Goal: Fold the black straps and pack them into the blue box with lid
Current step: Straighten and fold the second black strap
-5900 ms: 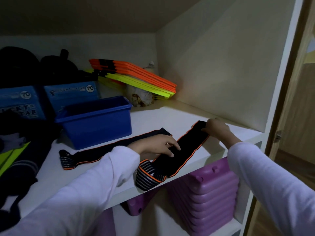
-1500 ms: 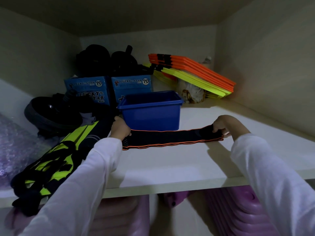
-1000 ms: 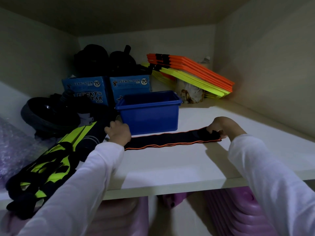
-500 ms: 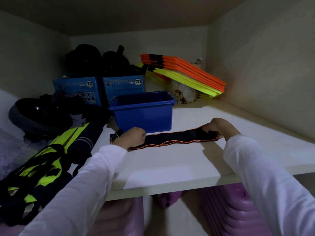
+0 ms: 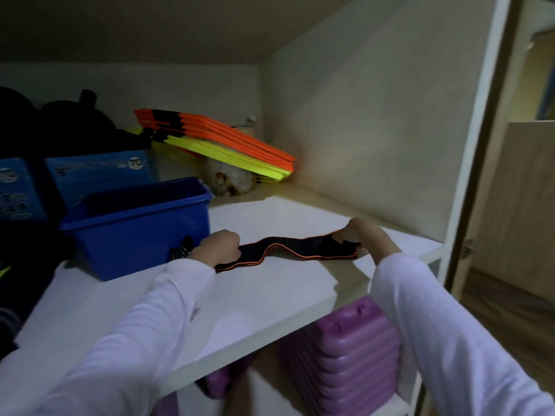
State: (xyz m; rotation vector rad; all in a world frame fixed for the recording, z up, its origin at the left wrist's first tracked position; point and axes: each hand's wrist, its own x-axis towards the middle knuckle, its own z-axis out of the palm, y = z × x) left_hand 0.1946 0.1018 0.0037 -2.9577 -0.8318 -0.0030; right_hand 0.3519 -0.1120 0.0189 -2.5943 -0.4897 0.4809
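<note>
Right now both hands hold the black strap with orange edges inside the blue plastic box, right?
Not quite. The head view shows the black strap with orange edges lying on the white shelf, beside the blue plastic box, not inside. Both hands do hold it.

white shelf | on it: blue box, black strap, orange-yellow stack

Home storage cupboard: white shelf crowded with orange-and-yellow markers, blue cartons, purple steps below, wooden door.

"70" on light-blue carton
</note>
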